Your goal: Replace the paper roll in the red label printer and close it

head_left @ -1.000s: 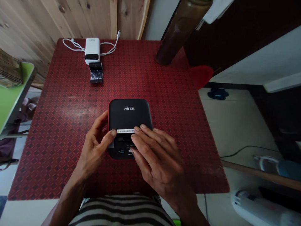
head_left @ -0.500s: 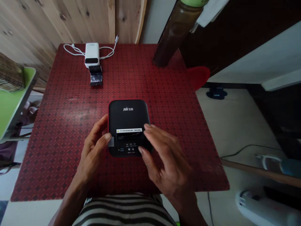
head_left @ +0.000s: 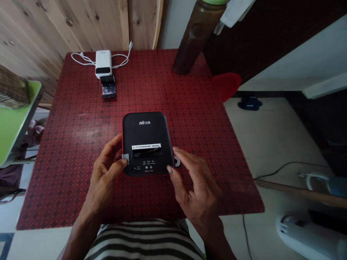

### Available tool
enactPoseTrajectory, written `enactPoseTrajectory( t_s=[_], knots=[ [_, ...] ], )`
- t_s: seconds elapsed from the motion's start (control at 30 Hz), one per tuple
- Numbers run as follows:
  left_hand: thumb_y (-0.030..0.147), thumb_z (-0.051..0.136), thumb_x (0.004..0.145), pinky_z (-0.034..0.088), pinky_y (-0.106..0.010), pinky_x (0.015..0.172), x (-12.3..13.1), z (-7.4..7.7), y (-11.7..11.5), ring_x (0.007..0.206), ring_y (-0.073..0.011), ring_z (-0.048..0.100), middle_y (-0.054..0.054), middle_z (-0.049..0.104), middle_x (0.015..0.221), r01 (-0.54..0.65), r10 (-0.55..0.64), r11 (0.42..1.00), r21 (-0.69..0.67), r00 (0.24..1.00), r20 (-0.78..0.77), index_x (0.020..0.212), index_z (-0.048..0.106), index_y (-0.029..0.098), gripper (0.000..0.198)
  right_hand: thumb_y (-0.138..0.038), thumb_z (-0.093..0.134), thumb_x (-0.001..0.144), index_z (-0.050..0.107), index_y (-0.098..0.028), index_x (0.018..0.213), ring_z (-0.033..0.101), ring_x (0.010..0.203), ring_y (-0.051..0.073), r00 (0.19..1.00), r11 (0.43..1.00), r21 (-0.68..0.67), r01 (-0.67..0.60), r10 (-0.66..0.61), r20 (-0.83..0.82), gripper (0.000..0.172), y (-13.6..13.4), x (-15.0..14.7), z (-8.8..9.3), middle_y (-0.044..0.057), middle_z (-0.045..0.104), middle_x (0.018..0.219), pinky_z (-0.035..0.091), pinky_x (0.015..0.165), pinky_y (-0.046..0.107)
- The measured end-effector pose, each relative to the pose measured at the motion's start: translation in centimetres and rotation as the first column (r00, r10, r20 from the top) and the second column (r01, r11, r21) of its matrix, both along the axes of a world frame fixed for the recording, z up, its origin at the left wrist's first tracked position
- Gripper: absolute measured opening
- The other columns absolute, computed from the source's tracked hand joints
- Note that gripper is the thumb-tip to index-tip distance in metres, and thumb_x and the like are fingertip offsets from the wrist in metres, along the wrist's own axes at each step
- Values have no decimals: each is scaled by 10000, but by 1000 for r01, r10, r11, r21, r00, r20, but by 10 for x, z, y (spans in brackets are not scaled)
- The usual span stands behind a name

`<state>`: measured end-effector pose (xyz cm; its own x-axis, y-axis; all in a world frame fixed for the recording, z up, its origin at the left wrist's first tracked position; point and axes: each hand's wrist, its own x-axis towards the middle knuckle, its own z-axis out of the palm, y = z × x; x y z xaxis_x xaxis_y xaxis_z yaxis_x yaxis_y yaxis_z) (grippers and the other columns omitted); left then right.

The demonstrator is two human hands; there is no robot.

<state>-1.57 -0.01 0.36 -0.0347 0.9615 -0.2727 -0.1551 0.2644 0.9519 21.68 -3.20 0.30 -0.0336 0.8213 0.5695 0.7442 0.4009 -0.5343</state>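
A black box-shaped printer (head_left: 146, 133) with a white logo, a yellow-white label strip and a paper slot sits on the red patterned table (head_left: 67, 144). My left hand (head_left: 104, 177) grips its left side, thumb on the front left corner beside a small grey tab. My right hand (head_left: 195, 184) holds the right front corner, thumb on the front edge and fingers curled round the side.
A white power bank (head_left: 103, 63) with a white cable (head_left: 121, 59) and a small black device (head_left: 108, 86) lie at the table's far left. A dark brown post (head_left: 189, 39) stands at the far edge. A green chair (head_left: 13, 115) is at the left; cables and appliances lie on the floor at the right.
My right hand slid off the printer's top and front to its right corner, uncovering the slot and buttons. The left hand stayed on the left side.
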Motion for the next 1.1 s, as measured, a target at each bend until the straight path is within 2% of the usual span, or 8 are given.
enactPoseTrajectory(
  t_s=[0.23, 0.43, 0.57, 0.7, 0.8, 0.9, 1.0, 1.1],
  knots=[
    [332, 867, 936, 560, -503, 1262, 10, 4, 3, 1485, -340, 713, -45, 780, 1586, -84, 85, 994, -65, 996, 14, 1500, 799, 340, 568, -151, 716, 1117, 696, -228, 1541, 865, 1200, 286, 1000, 1000, -25, -1, 1, -22, 432, 0, 2, -4, 134, 880, 1316, 741, 1021, 458],
    [312, 832, 948, 589, -482, 1232, 14, 9, 4, 1486, -336, 715, -55, 776, 1594, -87, 86, 994, -64, 996, -17, 1523, 776, 320, 578, -137, 711, 1103, 689, -197, 1550, 859, 1197, 277, 999, 999, -52, -13, 11, -32, 451, 1, 1, -4, 148, 871, 1338, 736, 1033, 429],
    [292, 803, 976, 621, -464, 1182, 12, 6, 1, 1463, -334, 730, -56, 753, 1635, -61, 59, 997, -49, 998, -38, 1574, 751, 321, 601, -136, 706, 1104, 664, -216, 1572, 864, 1178, 281, 1000, 998, -58, -16, 15, -21, 477, 2, 4, -2, 146, 874, 1343, 747, 1003, 445],
    [316, 792, 1021, 657, -421, 1082, 7, -1, -2, 1440, -324, 741, -32, 740, 1652, -17, 17, 1000, -8, 1000, -24, 1598, 739, 376, 582, -125, 728, 1105, 700, -217, 1494, 862, 1205, 284, 1000, 999, -43, -22, 23, 19, 400, 11, 9, 8, 147, 878, 1333, 736, 1032, 469],
    [362, 830, 1030, 654, -437, 1110, 4, -4, -1, 1462, -336, 736, -37, 738, 1653, 13, -12, 998, 56, 1000, -24, 1583, 750, 384, 559, -63, 707, 1108, 742, -249, 1422, 869, 1184, 267, 992, 995, -23, -93, 94, 83, 367, 27, 10, 21, 105, 898, 1289, 721, 1048, 476],
    [415, 851, 1033, 647, -486, 1154, 2, -6, 1, 1496, -366, 722, -58, 734, 1659, 38, -33, 993, 111, 998, -45, 1572, 753, 363, 551, -30, 652, 1132, 784, -222, 1358, 864, 1186, 258, 968, 984, -41, -175, 180, 174, 324, 49, 5, 30, 97, 906, 1287, 705, 1052, 461],
    [452, 828, 1059, 638, -501, 1171, 1, -10, 1, 1574, -382, 663, -60, 711, 1689, 48, -36, 987, 152, 996, -79, 1601, 725, 357, 559, -18, 629, 1132, 822, -171, 1274, 855, 1153, 273, 909, 959, -136, -249, 280, 308, 285, 76, -8, 33, 123, 904, 1294, 695, 1008, 445],
    [466, 786, 1092, 595, -503, 1225, -1, -16, 0, 1606, -367, 627, -55, 696, 1700, 62, -40, 979, 192, 992, -118, 1635, 693, 355, 562, -15, 659, 1106, 849, -165, 1166, 843, 1129, 291, 817, 890, -387, -241, 402, 413, 249, 102, -25, 39, 135, 902, 1255, 676, 990, 441]
  ],
)
